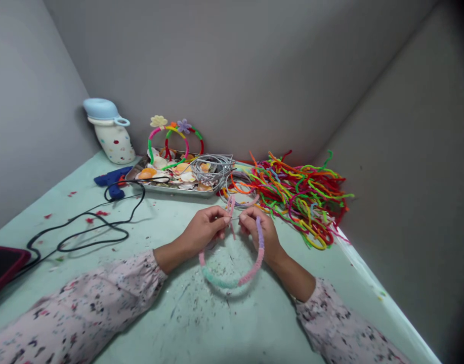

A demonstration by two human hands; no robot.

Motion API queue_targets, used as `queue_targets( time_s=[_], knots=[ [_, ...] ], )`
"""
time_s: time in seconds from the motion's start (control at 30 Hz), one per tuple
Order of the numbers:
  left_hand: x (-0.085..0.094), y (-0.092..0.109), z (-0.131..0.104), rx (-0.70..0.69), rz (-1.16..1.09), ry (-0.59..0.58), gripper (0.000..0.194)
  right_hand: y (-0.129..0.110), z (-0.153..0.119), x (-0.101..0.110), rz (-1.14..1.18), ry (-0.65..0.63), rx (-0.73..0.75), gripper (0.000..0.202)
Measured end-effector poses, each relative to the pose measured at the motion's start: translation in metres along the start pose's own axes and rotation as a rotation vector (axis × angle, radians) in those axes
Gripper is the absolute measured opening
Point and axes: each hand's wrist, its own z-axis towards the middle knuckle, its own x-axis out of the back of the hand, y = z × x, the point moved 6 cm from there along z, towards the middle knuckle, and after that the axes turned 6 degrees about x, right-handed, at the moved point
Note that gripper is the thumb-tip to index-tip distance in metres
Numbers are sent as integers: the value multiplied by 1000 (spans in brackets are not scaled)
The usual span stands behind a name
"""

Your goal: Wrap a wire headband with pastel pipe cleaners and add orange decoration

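Pale green tabletop [140, 273], pastel hoop [226, 283] in both hands [235, 225], tray [174, 191] behind.

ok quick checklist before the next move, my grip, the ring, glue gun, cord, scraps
1. Left hand and right hand both pinching near the gap in the ring: ok
2. Ring covered all round: not ok, bare wire shows between the fingertips
3. Cord away from the hands: ok, its loops lie left of the left hand
4. Glue gun hot or cool: cannot tell, nothing visible shows it
5. Fuzzy stems handy: ok, piled beyond the right hand, probably within reach
6. Table free of scraps: not ok, red bits lie by the cord
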Motion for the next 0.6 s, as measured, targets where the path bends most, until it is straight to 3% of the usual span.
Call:
queue_targets(
  time_s=[0.6],
  knots=[
    [2,0,2,21,-69,61,14,3,1,0,-20,-12,-66,21]
  ],
)
